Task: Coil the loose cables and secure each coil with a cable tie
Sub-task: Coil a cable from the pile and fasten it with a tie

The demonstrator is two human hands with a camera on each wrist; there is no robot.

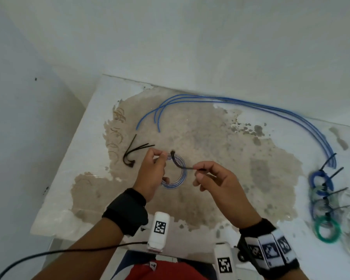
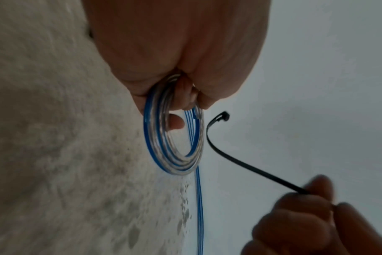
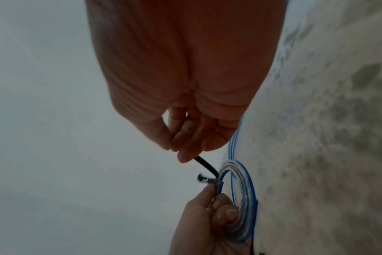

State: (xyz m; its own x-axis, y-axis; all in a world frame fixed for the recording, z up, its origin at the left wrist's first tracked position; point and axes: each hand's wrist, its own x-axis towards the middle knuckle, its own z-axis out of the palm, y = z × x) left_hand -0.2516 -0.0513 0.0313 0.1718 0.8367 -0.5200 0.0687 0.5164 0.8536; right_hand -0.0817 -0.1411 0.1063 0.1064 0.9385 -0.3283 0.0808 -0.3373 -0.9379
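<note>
Coil (image 1: 175, 172): a small flat ring of clear, glossy cable with blue stripes, several turns wound close together, held upright above the bench (image 1: 85, 138). The left hand (image 1: 152, 174) has its grip clamped on the ring's upper left rim, thumb and curled fingers pinching the turns together; one fingertip shows through the ring's open centre in the left wrist view. Cable tie (image 1: 180, 162): a thin, flat black plastic strip, bent into a hook, its square head just beside the top of the coil and its curve lying across the ring's right rim. The right hand (image 1: 216, 184) has its grip pinched on the strip's tail, thumb against fingertips, the other fingers loosely curled. Whether the tie passes through the ring cannot be told. Bench: a white surface, worn away over a broad patch to a rough, mottled beige-grey. Loose blue cables (image 1: 251, 106): three slim round strands lying side by side in a long arc along the far edge, their free ends turned toward the left. Spare cable ties (image 1: 132, 152): a few black strips, bent and fanned, flat on the bench left of the left hand. Finished coils (image 1: 323, 203): a cluster of small rings at the right edge, blue, clear and green, each with a black tie tail sticking out.
</note>
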